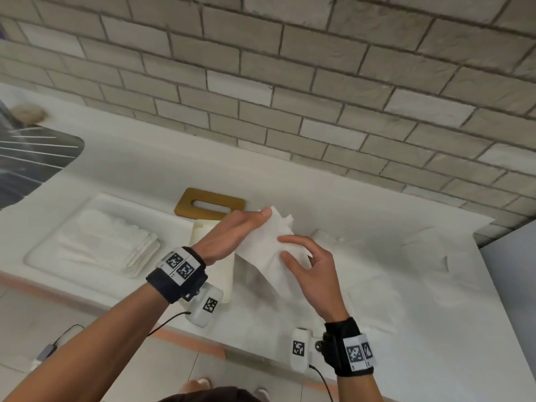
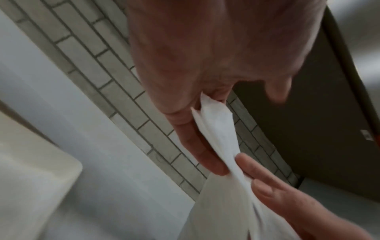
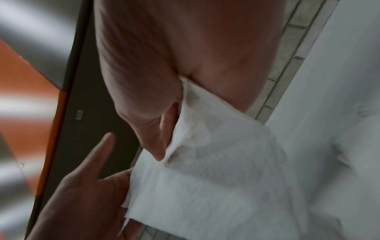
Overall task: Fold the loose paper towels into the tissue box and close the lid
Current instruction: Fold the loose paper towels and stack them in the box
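Both hands hold one white paper towel (image 1: 261,248) up above the counter. My left hand (image 1: 259,219) pinches its upper edge; the left wrist view shows the towel (image 2: 218,129) squeezed between the thumb and fingers. My right hand (image 1: 293,250) grips the towel lower down, fingers in front, and the right wrist view shows the towel (image 3: 205,162) caught under the thumb. The cream tissue box (image 1: 200,230) stands open behind my left wrist, partly hidden. Its wooden lid (image 1: 185,206) with a slot lies flat on the counter behind the box.
Several loose paper towels (image 1: 377,274) lie crumpled on the white counter (image 1: 435,358) to the right. A white tray (image 1: 43,250) with folded towels (image 1: 116,242) sits at the left. A sink (image 1: 29,163) lies at the far left, and a brick wall (image 1: 290,82) runs behind.
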{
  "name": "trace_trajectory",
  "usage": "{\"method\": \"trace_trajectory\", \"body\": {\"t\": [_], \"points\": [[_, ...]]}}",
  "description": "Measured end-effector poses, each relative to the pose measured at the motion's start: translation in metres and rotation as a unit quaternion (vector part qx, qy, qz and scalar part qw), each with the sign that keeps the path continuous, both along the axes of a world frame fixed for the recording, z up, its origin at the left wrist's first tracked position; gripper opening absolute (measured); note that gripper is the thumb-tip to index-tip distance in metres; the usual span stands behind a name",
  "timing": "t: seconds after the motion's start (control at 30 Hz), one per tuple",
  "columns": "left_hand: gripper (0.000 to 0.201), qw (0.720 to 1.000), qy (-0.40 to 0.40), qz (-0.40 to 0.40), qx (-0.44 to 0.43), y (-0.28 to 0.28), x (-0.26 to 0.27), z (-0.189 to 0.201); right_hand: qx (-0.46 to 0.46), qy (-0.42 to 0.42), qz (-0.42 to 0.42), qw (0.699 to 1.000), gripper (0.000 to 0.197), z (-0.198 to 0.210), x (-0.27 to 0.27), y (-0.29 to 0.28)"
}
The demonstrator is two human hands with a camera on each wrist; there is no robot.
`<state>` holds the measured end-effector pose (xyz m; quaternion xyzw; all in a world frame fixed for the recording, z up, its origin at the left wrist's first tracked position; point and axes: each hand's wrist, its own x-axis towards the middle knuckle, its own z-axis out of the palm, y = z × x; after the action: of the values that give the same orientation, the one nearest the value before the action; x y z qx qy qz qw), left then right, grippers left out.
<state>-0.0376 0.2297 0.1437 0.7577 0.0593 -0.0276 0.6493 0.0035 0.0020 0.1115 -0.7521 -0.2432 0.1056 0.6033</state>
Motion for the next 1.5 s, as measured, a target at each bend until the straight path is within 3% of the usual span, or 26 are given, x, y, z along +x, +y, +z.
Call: {"method": "trace_trajectory", "body": {"t": [0.07, 0.13, 0.23, 0.3, 0.37, 0.43, 0.5, 0.67, 0.83, 0.9, 0.97, 1.13, 1.27, 1.37, 1.5], "points": [[0.043, 0.985, -0.066, -0.004, 0.161, 0.013, -0.007, 0.002, 0.019, -0.011, 0.0, 1.0, 0.023, 0.001, -0.008, 0.014], [0.032, 0.965, -0.102, -0.02, 0.239, 0.029, -0.014, 0.004, 0.06, -0.013, -0.037, 0.997, 0.021, -0.001, -0.01, 0.027], [0.028, 0.969, -0.108, -0.052, 0.216, 0.056, -0.026, 0.015, 0.086, -0.012, -0.08, 0.993, 0.032, -0.001, -0.009, 0.043], [0.03, 0.963, -0.118, -0.082, 0.229, 0.071, -0.036, 0.025, 0.08, 0.017, -0.022, 0.996, 0.036, 0.003, -0.01, 0.055], [0.018, 0.958, -0.125, -0.103, 0.236, 0.086, -0.043, 0.036, 0.067, 0.03, 0.031, 0.997, 0.026, 0.005, -0.014, 0.071], [0.007, 0.956, -0.129, -0.111, 0.238, 0.101, -0.049, 0.049, 0.067, 0.036, 0.043, 0.996, 0.031, 0.005, -0.021, 0.092], [0.01, 0.944, -0.144, -0.105, 0.279, 0.119, -0.053, 0.059, 0.08, 0.04, 0.021, 0.996, 0.042, 0.004, -0.029, 0.113], [0.009, 0.918, -0.146, -0.041, 0.367, 0.167, -0.065, 0.072, 0.115, 0.107, -0.035, 0.987, 0.041, -0.006, -0.037, 0.156], [0.01, 0.896, -0.152, 0.014, 0.417, 0.2, -0.079, 0.078, -0.067, 0.084, -0.124, 0.986, 0.032, -0.038, -0.018, 0.182], [0.011, 0.893, -0.147, 0.032, 0.423, 0.207, -0.083, 0.077, -0.149, 0.057, -0.118, 0.98, 0.026, -0.048, -0.013, 0.19], [0.01, 0.896, -0.139, 0.032, 0.42, 0.21, -0.085, 0.077, -0.209, 0.066, -0.091, 0.971, 0.033, -0.054, -0.014, 0.195], [0.015, 0.902, -0.125, 0.007, 0.413, 0.211, -0.088, 0.069, -0.25, 0.067, -0.016, 0.966, 0.074, -0.074, -0.045, 0.184], [0.015, 0.91, -0.112, -0.025, 0.398, 0.205, -0.083, 0.063, -0.291, 0.039, -0.067, 0.954, 0.058, -0.085, -0.053, 0.182], [0.013, 0.916, -0.109, -0.039, 0.385, 0.2, -0.077, 0.063, -0.325, -0.028, -0.103, 0.94, 0.052, -0.081, -0.058, 0.178], [0.015, 0.916, -0.103, -0.069, 0.381, 0.191, -0.067, 0.064, -0.379, -0.094, -0.072, 0.918, 0.051, -0.083, -0.059, 0.175]]}}
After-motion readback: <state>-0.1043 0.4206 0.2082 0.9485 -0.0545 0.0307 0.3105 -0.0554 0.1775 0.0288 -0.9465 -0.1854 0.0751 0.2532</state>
